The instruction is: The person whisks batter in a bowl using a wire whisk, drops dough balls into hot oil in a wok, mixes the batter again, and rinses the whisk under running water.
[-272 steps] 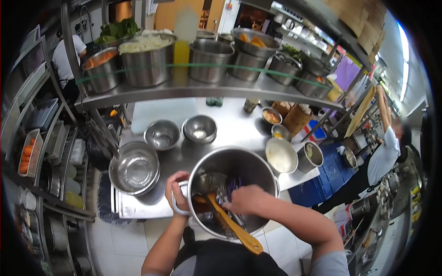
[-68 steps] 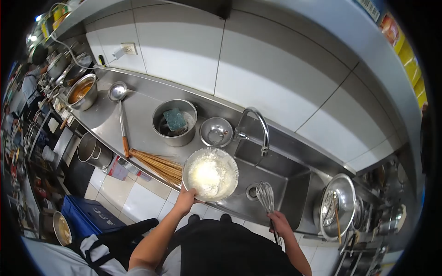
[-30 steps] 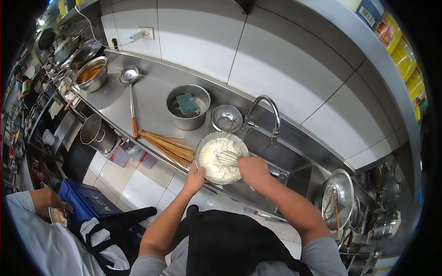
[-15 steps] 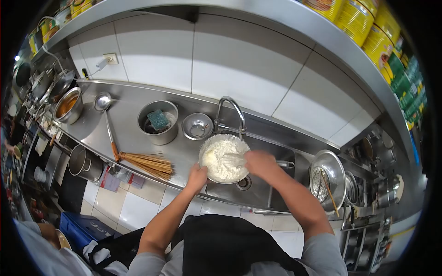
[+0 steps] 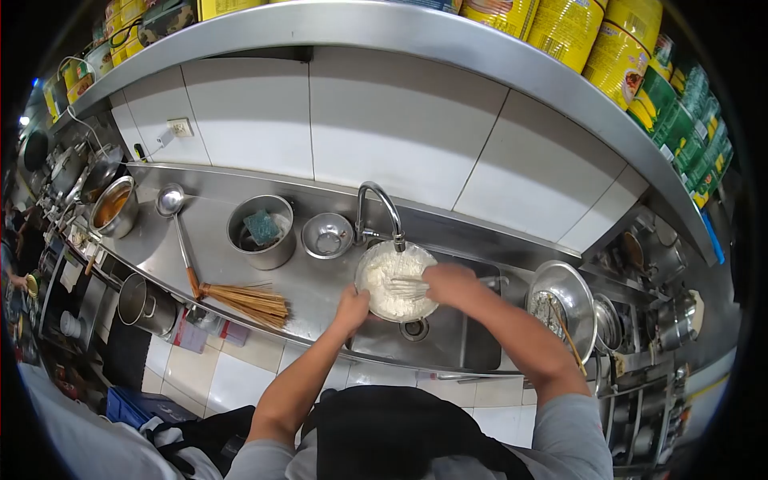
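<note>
Over the sink (image 5: 480, 336), my left hand (image 5: 352, 308) grips the left rim of a metal bowl (image 5: 364, 276) filled with a pale, floury mixture (image 5: 396, 300). My right hand (image 5: 450, 285) is closed around the handle of a wire whisk (image 5: 408, 286), whose wires rest in the mixture. The curved faucet (image 5: 380, 192) reaches to the far edge of the bowl. Left of it, a small metal bowl (image 5: 327, 235) stands on the counter beside a pot (image 5: 268, 254) that holds a green scouring pad (image 5: 262, 227).
A bundle of thin sticks (image 5: 248, 302), a ladle (image 5: 180, 232) and a bowl of orange liquid (image 5: 114, 210) lie to the left. Right of the sink stands a large strainer bowl (image 5: 580, 296). A shelf (image 5: 336, 24) with yellow cans (image 5: 560, 36) hangs above. A co-worker's sleeve (image 5: 72, 424) shows lower left.
The whisk went from beside the bowl into the mixture, and the bowl moved right, under the faucet. My head view shifted from a worktable with a large pot to this sink.
</note>
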A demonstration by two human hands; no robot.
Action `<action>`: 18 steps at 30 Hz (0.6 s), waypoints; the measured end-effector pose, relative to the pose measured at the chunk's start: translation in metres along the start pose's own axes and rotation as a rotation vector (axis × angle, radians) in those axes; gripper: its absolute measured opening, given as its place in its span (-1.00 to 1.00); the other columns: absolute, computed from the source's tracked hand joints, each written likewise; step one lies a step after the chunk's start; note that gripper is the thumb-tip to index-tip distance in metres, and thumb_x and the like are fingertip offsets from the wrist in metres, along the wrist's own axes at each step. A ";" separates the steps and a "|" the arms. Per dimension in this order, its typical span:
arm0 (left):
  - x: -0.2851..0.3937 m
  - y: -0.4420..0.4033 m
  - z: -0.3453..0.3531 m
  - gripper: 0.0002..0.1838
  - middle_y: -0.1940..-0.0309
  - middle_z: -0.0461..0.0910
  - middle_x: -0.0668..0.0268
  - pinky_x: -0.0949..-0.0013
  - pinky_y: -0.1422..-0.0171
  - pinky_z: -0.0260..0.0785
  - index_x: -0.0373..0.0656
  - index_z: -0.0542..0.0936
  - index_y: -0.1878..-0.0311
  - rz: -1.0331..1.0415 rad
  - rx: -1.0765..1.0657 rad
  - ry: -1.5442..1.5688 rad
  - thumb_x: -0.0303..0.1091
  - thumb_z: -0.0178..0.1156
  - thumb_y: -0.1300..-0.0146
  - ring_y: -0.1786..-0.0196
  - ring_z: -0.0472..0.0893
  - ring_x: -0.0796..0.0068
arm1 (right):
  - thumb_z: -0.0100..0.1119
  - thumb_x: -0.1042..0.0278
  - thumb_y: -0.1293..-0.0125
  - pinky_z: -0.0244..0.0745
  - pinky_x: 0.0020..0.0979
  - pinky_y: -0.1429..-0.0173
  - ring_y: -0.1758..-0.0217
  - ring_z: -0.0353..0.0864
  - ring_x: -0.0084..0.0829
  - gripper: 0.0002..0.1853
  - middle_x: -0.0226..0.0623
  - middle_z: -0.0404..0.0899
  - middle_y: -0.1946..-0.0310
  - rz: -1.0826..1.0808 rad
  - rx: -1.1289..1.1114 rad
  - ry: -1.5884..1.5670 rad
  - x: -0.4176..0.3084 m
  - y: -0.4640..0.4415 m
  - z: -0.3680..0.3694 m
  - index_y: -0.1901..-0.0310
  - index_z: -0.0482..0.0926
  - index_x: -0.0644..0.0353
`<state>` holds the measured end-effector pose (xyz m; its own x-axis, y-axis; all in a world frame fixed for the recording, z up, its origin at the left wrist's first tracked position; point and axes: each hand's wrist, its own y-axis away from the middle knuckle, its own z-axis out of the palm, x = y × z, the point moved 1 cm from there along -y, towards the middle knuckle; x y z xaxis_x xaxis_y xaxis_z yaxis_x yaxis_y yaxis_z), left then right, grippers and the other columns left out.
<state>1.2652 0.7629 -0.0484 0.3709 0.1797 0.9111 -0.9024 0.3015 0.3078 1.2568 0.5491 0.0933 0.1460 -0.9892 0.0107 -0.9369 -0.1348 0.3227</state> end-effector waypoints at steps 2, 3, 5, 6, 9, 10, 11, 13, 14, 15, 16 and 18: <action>-0.006 -0.003 -0.001 -0.51 -0.08 0.50 -0.06 0.17 0.23 0.71 -0.42 0.26 -0.30 0.010 -0.017 -0.018 -0.44 -0.13 -0.32 0.02 0.67 0.09 | 0.18 0.35 -0.15 0.60 -0.06 0.03 0.09 0.70 -0.03 -0.76 -0.01 0.68 0.19 -0.001 -0.045 -0.047 -0.001 0.005 0.000 0.16 0.66 0.21; -0.005 -0.004 -0.001 -0.51 -0.08 0.50 -0.06 0.17 0.23 0.71 -0.42 0.26 -0.30 0.015 -0.014 -0.016 -0.44 -0.13 -0.32 0.02 0.67 0.09 | 0.18 0.34 -0.15 0.59 -0.06 0.03 0.08 0.70 -0.03 -0.75 0.00 0.68 0.19 -0.027 -0.015 0.004 -0.007 0.010 0.004 0.16 0.66 0.23; -0.005 -0.005 0.001 -0.51 -0.05 0.51 -0.08 0.17 0.23 0.71 -0.44 0.26 -0.29 0.055 -0.006 0.007 -0.44 -0.11 -0.31 0.04 0.67 0.08 | 0.15 0.38 -0.16 0.59 -0.07 0.02 0.05 0.69 -0.04 -0.74 0.01 0.68 0.16 -0.048 -0.009 0.030 -0.010 0.010 0.004 0.13 0.67 0.23; -0.005 -0.003 0.002 -0.51 -0.05 0.51 -0.08 0.17 0.23 0.71 -0.44 0.26 -0.29 0.052 -0.007 0.007 -0.44 -0.11 -0.31 0.04 0.67 0.08 | 0.15 0.38 -0.16 0.59 -0.07 0.02 0.05 0.69 -0.04 -0.74 0.01 0.68 0.16 -0.047 -0.012 0.028 -0.008 0.006 0.004 0.13 0.67 0.23; -0.003 -0.002 0.003 -0.58 0.04 0.56 -0.06 0.21 0.39 0.69 -0.47 0.38 -0.17 0.087 0.061 0.024 -0.43 -0.05 -0.31 0.16 0.68 0.12 | 0.15 0.46 -0.12 0.63 -0.08 0.05 0.07 0.72 -0.06 -0.75 -0.01 0.70 0.19 0.037 -0.018 0.020 -0.006 -0.003 -0.004 0.17 0.69 0.25; -0.004 -0.005 0.002 -0.58 0.03 0.56 -0.07 0.21 0.39 0.69 -0.49 0.37 -0.17 0.067 0.071 0.027 -0.43 -0.05 -0.31 0.15 0.68 0.12 | 0.14 0.44 -0.12 0.62 -0.09 0.03 0.06 0.71 -0.05 -0.74 0.00 0.69 0.18 0.011 -0.040 0.006 -0.010 0.001 -0.010 0.15 0.68 0.24; -0.007 -0.005 0.000 -0.58 0.03 0.55 -0.08 0.21 0.39 0.69 -0.51 0.36 -0.17 0.043 0.079 0.030 -0.43 -0.04 -0.31 0.14 0.68 0.11 | 0.14 0.42 -0.12 0.60 -0.09 0.01 0.06 0.70 -0.04 -0.73 0.01 0.68 0.17 -0.014 -0.067 -0.008 -0.014 0.005 -0.012 0.14 0.67 0.24; -0.006 -0.003 0.001 -0.57 0.01 0.54 -0.09 0.21 0.39 0.70 -0.52 0.35 -0.18 0.042 0.071 0.014 -0.43 -0.03 -0.31 0.13 0.68 0.11 | 0.14 0.42 -0.11 0.60 -0.09 0.03 0.08 0.70 -0.03 -0.73 0.01 0.68 0.19 -0.003 -0.027 0.019 -0.009 -0.006 -0.001 0.15 0.67 0.25; -0.003 -0.003 0.000 -0.56 0.00 0.53 -0.11 0.20 0.39 0.70 -0.53 0.33 -0.18 0.046 0.064 0.000 -0.43 -0.03 -0.31 0.12 0.67 0.10 | 0.14 0.42 -0.09 0.60 -0.08 0.05 0.10 0.71 -0.02 -0.73 0.02 0.68 0.20 0.006 0.018 0.050 -0.007 -0.012 0.002 0.16 0.67 0.26; -0.003 -0.005 -0.002 -0.56 0.00 0.53 -0.11 0.20 0.39 0.70 -0.53 0.33 -0.18 0.049 0.069 0.002 -0.43 -0.03 -0.31 0.12 0.67 0.10 | 0.14 0.43 -0.09 0.60 -0.06 0.08 0.14 0.71 0.00 -0.75 0.03 0.69 0.22 -0.099 -0.016 0.119 -0.019 0.002 -0.008 0.19 0.67 0.29; -0.005 -0.006 -0.002 -0.55 -0.01 0.52 -0.07 0.16 0.29 0.70 -0.48 0.31 -0.21 0.047 0.058 -0.011 -0.42 -0.04 -0.31 0.08 0.66 0.09 | 0.14 0.43 -0.09 0.60 -0.06 0.08 0.14 0.71 0.00 -0.75 0.03 0.69 0.22 -0.102 -0.016 0.122 -0.016 -0.002 -0.012 0.19 0.67 0.29; -0.013 -0.005 -0.004 -0.53 -0.02 0.52 -0.04 0.11 0.20 0.70 -0.43 0.29 -0.25 0.036 0.046 -0.028 -0.40 -0.06 -0.31 0.04 0.65 0.09 | 0.13 0.43 -0.09 0.61 -0.05 0.10 0.15 0.71 0.01 -0.77 0.05 0.68 0.21 -0.043 0.000 0.007 -0.009 -0.008 -0.017 0.24 0.68 0.29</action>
<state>1.2660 0.7626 -0.0625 0.3320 0.1632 0.9291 -0.9245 0.2519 0.2861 1.2685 0.5598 0.1065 0.1887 -0.9820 0.0036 -0.9296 -0.1774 0.3231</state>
